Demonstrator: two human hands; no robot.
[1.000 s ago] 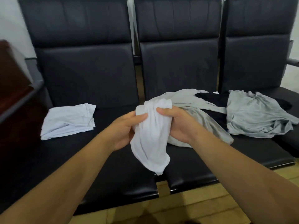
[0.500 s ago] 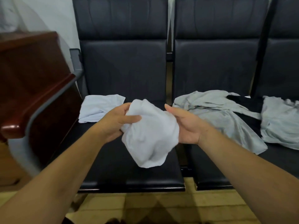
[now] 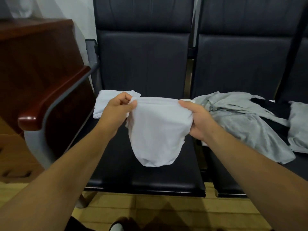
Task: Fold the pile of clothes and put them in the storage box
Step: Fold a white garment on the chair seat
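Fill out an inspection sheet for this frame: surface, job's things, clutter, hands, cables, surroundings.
Surface: black bench seat.
Job's things: white garment held up over the seat; folded white garment at the seat's back; grey garments and black garment loose on the next seat; storage box not seen.
Clutter: nothing seen.
Hands: left hand and right hand each grip an upper corner of the white garment.
Cables: nothing seen.
Surroundings: wooden armrest at left, yellowish floor.
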